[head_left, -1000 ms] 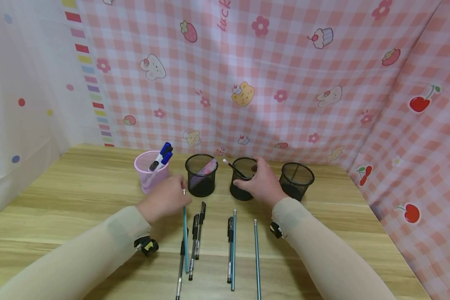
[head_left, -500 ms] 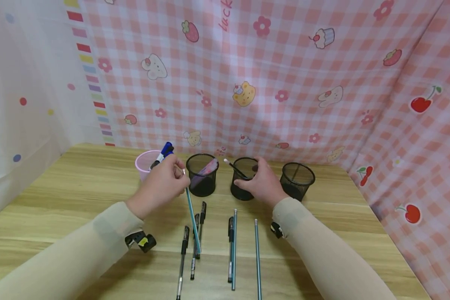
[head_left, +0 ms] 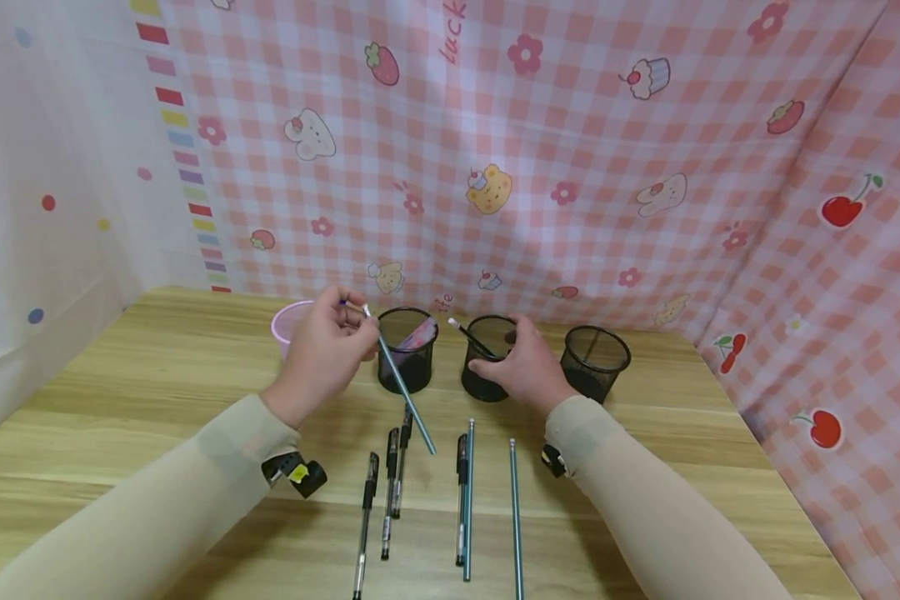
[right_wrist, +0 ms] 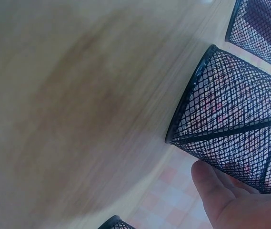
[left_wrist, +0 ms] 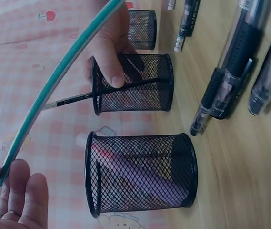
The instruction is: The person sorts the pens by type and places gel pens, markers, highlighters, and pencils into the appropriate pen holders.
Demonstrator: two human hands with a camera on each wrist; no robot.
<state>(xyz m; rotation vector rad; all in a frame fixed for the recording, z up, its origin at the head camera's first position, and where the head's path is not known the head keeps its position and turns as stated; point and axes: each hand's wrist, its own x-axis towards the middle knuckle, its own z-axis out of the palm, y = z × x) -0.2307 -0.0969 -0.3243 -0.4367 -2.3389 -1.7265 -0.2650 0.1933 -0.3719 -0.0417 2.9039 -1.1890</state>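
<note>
A: Starting at the left of the table [head_left: 120, 392], what stands near its back edge?

B: A pink cup [head_left: 288, 323], partly hidden behind the left hand [head_left: 322, 354]. That hand is raised above the table and pinches a teal pencil [head_left: 401, 385] near its top end; the pencil slants down and to the right, with its lower tip in the air over the pens. In the left wrist view the fingers [left_wrist: 18, 191] curl round the pencil's end.

A: And next along the back edge?

B: A black mesh holder [head_left: 407, 348] with something pink and purple inside it, then a second mesh holder [head_left: 487, 357] with a dark pencil [head_left: 468, 336] leaning out of it to the left. The right hand [head_left: 528, 367] grasps this second holder, thumb on its left side and fingers over the rim.

A: Further right?

B: A third mesh holder [head_left: 595, 361] stands just beside the right hand, nearest the table's right edge.

A: What lies toward the front edge?

B: Three black pens [head_left: 386, 492] side by side under the raised pencil; then a black pen [head_left: 460, 500] touching a teal pencil [head_left: 467, 500]; then one more teal pencil [head_left: 513, 517], apart on the right.
</note>
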